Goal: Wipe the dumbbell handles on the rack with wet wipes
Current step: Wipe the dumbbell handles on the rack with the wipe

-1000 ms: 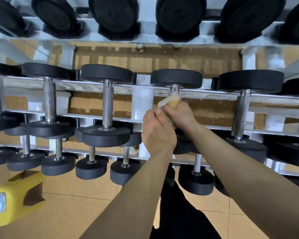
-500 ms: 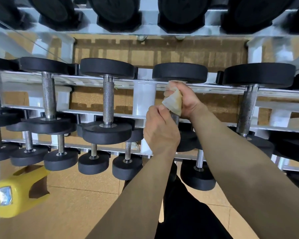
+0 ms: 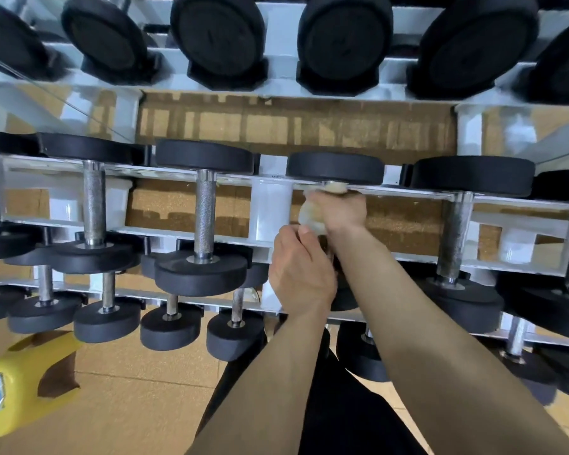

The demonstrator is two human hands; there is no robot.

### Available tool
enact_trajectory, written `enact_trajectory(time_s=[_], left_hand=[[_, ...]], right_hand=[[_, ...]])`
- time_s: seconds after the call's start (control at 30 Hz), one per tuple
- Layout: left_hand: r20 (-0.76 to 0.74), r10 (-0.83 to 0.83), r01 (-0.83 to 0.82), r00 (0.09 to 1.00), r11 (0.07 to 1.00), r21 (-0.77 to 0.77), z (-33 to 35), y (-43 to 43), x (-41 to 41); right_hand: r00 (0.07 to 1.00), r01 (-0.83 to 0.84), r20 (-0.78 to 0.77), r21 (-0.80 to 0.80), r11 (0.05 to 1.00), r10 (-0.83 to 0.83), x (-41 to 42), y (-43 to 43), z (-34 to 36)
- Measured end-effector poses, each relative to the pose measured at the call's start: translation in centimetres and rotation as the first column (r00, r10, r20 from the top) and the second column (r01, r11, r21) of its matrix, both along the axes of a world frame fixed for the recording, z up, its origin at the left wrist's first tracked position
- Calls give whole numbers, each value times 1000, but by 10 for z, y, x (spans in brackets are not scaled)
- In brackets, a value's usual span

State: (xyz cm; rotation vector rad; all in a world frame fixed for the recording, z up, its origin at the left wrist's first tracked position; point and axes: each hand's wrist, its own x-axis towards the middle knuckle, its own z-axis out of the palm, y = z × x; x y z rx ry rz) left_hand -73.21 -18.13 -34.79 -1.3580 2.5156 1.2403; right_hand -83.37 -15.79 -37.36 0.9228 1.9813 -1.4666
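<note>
the pale crumpled wet wipe [image 3: 311, 218] is clenched by the right hand [image 3: 340, 208] round the handle of the black round-headed dumbbell [image 3: 335, 167], just right of the white rack post [image 3: 270, 205]; the left hand [image 3: 301, 274] grips the handle nearer. full-length twisting strokes are advised.

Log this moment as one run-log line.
step: wiping | right hand: wraps wet wipe round dumbbell handle | left hand: grips same handle, near end

Matt black rubber dumbbell heads [image 3: 204, 156], knurled shiny metal handles [image 3: 205, 215], glossy white-painted metal rack [image 3: 270, 211].
</note>
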Motion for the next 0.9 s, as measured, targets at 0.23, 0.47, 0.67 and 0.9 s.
enact_trajectory(time_s=[0.23, 0.47, 0.67, 0.9], left_hand=[[11, -26, 26, 1000, 999, 18, -5, -3, 3], [26, -23, 22, 999, 999, 35, -2, -5, 2], [-19, -1, 2, 1000, 1000, 20, -1, -5, 1], [-95, 34, -31, 995, 999, 33, -5, -1, 3]], right_hand=[[921, 194, 364, -741, 643, 142, -6, 30, -24], [955, -274, 102, -75, 959, 280, 21, 21, 1], [999, 39, -17, -17, 999, -39, -5, -6, 0], [928, 104, 317, -726, 680, 196, 5, 31, -14]])
